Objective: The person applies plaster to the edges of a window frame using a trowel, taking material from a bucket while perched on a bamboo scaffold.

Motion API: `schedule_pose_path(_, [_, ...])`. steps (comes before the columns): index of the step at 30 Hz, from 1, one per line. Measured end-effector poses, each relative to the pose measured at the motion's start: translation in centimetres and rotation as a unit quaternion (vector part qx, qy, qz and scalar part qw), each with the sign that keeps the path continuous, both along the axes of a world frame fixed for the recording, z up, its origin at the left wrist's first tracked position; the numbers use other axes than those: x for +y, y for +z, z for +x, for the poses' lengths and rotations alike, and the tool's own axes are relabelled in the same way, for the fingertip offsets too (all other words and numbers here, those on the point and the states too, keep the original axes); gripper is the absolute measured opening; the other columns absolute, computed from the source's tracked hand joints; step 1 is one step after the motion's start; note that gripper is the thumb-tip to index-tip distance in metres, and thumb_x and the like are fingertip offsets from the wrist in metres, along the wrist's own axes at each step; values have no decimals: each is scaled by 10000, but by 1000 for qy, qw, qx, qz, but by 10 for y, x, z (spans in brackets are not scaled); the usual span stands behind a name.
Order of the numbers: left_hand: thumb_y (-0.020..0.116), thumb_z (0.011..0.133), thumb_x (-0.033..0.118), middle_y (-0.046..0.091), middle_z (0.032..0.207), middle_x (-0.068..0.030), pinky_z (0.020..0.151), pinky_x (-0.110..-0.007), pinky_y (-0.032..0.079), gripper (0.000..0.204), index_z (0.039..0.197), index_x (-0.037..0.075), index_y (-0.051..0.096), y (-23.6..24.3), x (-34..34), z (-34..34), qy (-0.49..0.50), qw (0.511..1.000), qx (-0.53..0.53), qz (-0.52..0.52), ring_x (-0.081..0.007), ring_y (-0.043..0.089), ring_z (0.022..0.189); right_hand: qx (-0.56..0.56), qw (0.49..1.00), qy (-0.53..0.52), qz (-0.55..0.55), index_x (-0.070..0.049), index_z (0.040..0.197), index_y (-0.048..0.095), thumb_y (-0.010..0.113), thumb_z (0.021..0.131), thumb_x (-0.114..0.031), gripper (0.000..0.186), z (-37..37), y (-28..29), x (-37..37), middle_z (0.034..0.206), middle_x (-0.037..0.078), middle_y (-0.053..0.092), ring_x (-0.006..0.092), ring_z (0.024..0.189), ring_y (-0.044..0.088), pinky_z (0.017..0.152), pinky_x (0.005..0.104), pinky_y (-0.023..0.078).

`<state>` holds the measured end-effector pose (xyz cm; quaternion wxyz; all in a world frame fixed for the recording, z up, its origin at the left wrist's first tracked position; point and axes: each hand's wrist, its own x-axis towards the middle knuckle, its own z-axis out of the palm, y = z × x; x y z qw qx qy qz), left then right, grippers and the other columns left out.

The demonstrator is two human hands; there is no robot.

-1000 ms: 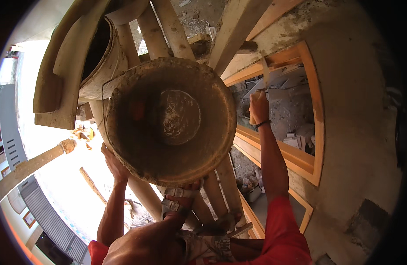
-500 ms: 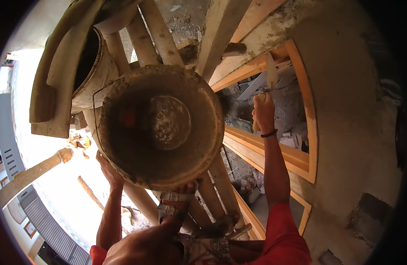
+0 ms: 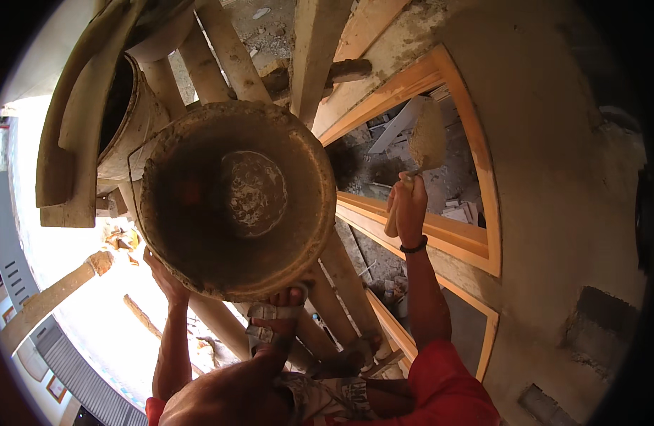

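Note:
My left hand [image 3: 163,273] grips the near lower rim of a round, mortar-caked bucket [image 3: 316,177] and holds it up at a tilt. A small patch of grey mortar [image 3: 250,192] lies in its bottom. My right hand [image 3: 410,206], with a dark band at the wrist, is shut on the wooden handle of a trowel [image 3: 427,138]. The blade points up and carries a lump of mortar in front of the window opening. My sandalled foot [image 3: 277,318] rests on the poles just under the bucket.
Round wooden scaffold poles [image 3: 344,280] run under me. An orange wooden window frame [image 3: 483,213] sits in the rough plastered wall [image 3: 561,177] to the right. A second drum [image 3: 124,117] and curved planks [image 3: 64,163] hang upper left. The ground lies far below at left.
The bucket has shifted a little to the left. My right hand has dropped slightly, and the trowel with its lump of mortar now shows above it.

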<state>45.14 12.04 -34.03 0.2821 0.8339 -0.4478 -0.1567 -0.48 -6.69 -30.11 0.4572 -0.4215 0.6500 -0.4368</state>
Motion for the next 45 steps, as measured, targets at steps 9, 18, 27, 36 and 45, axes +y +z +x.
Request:
schedule_pose_path(9, [508, 947, 392, 438, 1266, -267, 952, -512, 425, 677, 1416, -55, 312, -2, 4, 5, -46, 998, -13, -36, -455, 524, 1143, 123, 987, -87, -54, 9, 1121, 521, 587, 966, -178, 252, -58, -10, 53, 708, 29, 545, 80, 537, 503, 472, 257, 423])
schedule_pose_path(18, [497, 940, 400, 490, 1222, -292, 938, -504, 430, 694, 1415, -66, 301, -9, 3, 5, -7, 999, 17, -51, -466, 539, 1103, 278, 957, -57, -66, 23, 1097, 515, 566, 955, -281, 339, -20, -22, -41, 839, 221, 652, 390, 769, 652, 688, 464, 500])
schedule_pose_path(27, [543, 917, 347, 505, 1212, -292, 928, -503, 434, 652, 1383, -55, 328, -1, 2, 6, -18, 999, 13, -36, -455, 552, 1085, 217, 972, -80, -35, 32, 1101, 504, 554, 948, -263, 336, -13, -5, -33, 856, 255, 654, 435, 814, 654, 725, 484, 511])
schedule_pose_path(36, [569, 908, 330, 509, 1227, -285, 937, -496, 429, 640, 1371, -45, 337, 3, -5, -4, 9, 999, 45, -25, -440, 555, 1089, 361, 910, -44, -201, -14, 1026, 514, 591, 947, -226, 239, -15, -32, -99, 698, 55, 544, 118, 503, 529, 438, 273, 449])
schedule_pose_path(45, [483, 946, 396, 522, 1224, -292, 948, -495, 423, 654, 1394, -48, 312, -12, 5, 6, -11, 998, -52, -15, -449, 554, 1093, 262, 961, -52, -76, 27, 1068, 510, 597, 940, -246, 314, -22, -17, -59, 887, 256, 654, 452, 844, 648, 727, 479, 502])
